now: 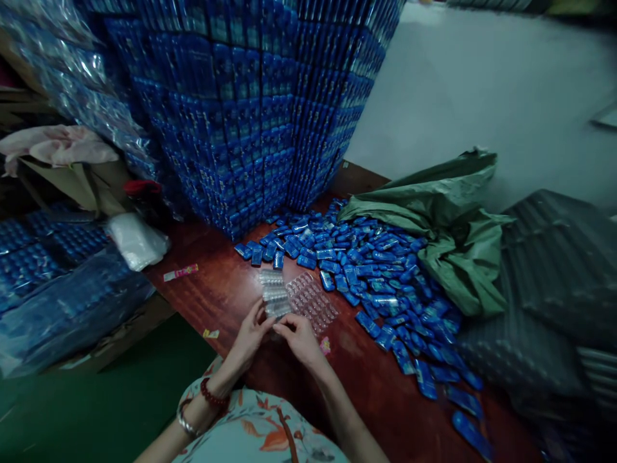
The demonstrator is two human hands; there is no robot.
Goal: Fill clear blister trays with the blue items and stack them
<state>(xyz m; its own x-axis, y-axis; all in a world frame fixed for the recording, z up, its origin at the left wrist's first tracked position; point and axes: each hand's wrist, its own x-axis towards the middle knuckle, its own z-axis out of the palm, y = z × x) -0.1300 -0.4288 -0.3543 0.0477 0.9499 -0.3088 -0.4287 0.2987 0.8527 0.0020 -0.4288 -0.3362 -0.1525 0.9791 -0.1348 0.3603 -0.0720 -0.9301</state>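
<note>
A clear plastic tray [274, 289] with ridged rows lies on the red-brown table, its near end between my hands. My left hand [251, 329] has its fingers closed at the tray's near left edge. Thumb and fingers of my right hand [297, 335] are pinched together at the near right corner of the same tray. Just right of it lies a flat clear sheet with small moulded pockets [313, 301]. Many small blue packs [347, 257] are heaped beyond and to the right of both.
Tall stacks of blue packs [241, 128] rise behind the table [202, 289]. A green sack [443, 225] lies over the heap's far side. Dark trays [554, 276] are stacked at right. A white plastic bag [137, 241] sits at left, near a pink strip [180, 272].
</note>
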